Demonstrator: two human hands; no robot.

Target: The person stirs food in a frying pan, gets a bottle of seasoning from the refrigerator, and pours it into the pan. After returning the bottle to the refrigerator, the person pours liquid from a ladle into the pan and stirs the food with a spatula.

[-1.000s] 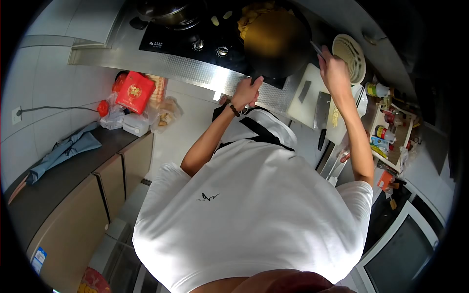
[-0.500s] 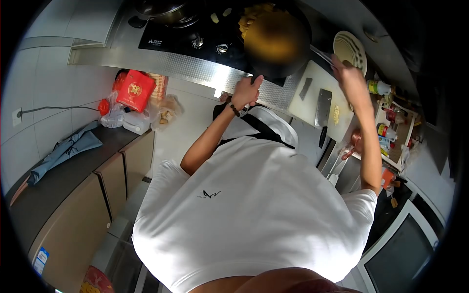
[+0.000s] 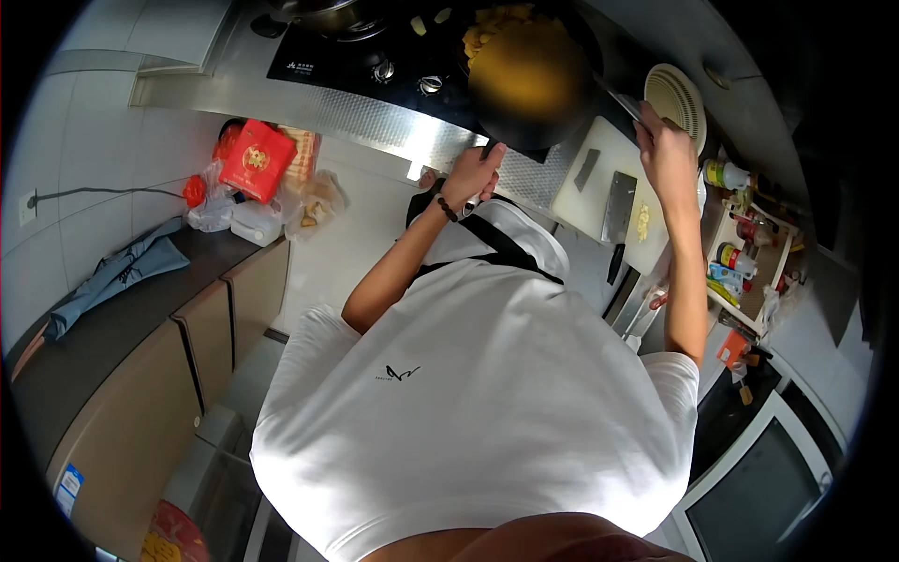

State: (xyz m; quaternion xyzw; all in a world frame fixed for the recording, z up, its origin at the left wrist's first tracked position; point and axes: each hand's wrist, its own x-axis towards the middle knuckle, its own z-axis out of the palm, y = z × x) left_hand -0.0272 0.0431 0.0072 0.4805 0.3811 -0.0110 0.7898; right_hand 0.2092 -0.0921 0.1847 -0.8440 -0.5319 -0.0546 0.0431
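Observation:
A dark pan [image 3: 510, 122] stands on the right side of the black stove, with yellow food pieces [image 3: 491, 26] in it; a blurred patch covers its middle. My left hand [image 3: 475, 175] is closed round the pan's handle at its near side. At the pan's right, my right hand [image 3: 667, 150] grips the handle of a metal utensil [image 3: 620, 97], whose far end reaches over the pan rim and is hidden. Beside the pan, a white cutting board [image 3: 581, 201] bears a cleaver [image 3: 618, 208], a dark flat blade and chopped pale pieces [image 3: 643, 222].
A lidded pot [image 3: 339, 17] sits on the stove's left. A cream basket [image 3: 676, 101] stands behind my right hand. To the right is a rack of bottles [image 3: 740, 245]. A red bag [image 3: 257, 161] and a folded umbrella [image 3: 122, 278] lie on the left counter.
My right hand first moved right and away from the pan with the utensil, then stayed near the basket, a little turned. My left hand has kept its hold on the pan handle.

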